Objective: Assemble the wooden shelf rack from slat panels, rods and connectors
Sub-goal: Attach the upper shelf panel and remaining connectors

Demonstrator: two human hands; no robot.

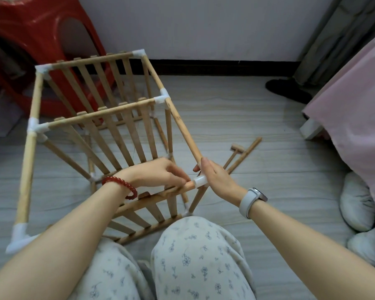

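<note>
The wooden rack (pixel 100 118) lies tipped on the floor in front of my knees, its slat panels joined by rods and white connectors. My left hand (pixel 158 173) pinches the end of the nearest slat panel's rail (pixel 187 186), which meets a white connector (pixel 200 180). My right hand (pixel 217 178) grips that connector, where a long side rod (pixel 182 126) comes down into it. A short rod (pixel 198 197) runs from the connector down toward my knee. Another white corner connector (pixel 20 237) sits at the lower left.
A loose rod (pixel 246 153) and a small wooden mallet (pixel 234 153) lie on the floor to the right. A red plastic stool (pixel 43 40) stands behind the rack. A pink bedcover (pixel 355 109) and grey slippers (pixel 357 204) fill the right side.
</note>
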